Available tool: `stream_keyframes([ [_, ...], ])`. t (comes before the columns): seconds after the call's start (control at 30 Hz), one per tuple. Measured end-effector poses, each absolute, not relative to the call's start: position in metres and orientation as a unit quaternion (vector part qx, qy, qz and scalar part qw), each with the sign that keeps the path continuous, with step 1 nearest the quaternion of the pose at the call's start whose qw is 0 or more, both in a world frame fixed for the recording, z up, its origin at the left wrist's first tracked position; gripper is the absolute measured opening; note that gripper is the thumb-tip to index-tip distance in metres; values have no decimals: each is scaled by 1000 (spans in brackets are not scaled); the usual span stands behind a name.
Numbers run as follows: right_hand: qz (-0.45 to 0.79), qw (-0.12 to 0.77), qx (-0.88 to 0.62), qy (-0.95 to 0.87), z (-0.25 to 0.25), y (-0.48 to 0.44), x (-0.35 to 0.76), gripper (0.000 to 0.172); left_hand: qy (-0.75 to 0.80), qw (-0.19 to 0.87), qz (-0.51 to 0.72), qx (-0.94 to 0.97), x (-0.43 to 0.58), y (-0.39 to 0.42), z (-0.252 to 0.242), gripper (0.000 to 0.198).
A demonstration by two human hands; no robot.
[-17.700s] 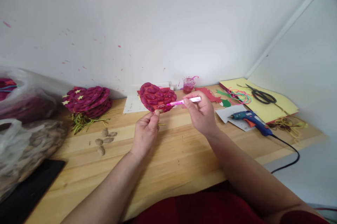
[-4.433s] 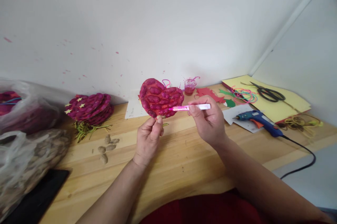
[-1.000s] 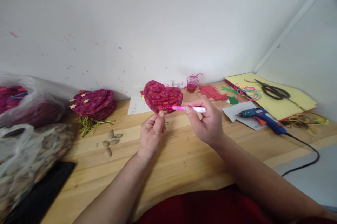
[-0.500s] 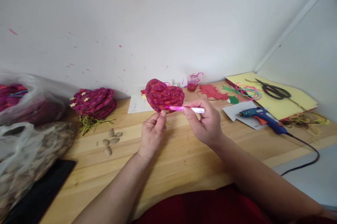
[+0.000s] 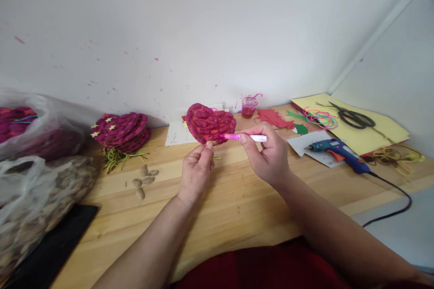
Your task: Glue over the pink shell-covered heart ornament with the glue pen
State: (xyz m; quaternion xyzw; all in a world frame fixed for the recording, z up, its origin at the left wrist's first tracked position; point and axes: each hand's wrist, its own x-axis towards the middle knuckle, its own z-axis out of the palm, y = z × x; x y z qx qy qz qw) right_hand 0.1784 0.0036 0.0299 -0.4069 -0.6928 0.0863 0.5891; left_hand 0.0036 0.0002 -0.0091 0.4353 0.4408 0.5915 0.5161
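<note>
While hands grip magenta heart and brush, paper partly hidden behind, peanuts at left, glue gun at right.

Left of the heart lie peanuts; right, a glue gun on paper; behind, a cup.

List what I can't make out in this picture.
Head view:
Lumpy magenta heart-shaped piece: its back is turned away.
Slim white-and-pink stick: its tip is too small, blending into the magenta.
Rectangular white paper sheet: writing too small, partly hidden behind that piece.
Translucent plastic bag of brown nuts: cut off by the left edge.
</note>
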Motion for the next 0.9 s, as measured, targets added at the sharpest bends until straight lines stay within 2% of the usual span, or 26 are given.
stream_keyframes([
  [0.73, 97, 584, -406, -696, 28, 4, 176, 5, 445, 513, 577, 454, 2, 1, -11, 49],
  [0.9, 87, 581, -387, -711, 27, 3, 174, 8, 434, 518, 575, 460, 2, 1, -12, 42],
])
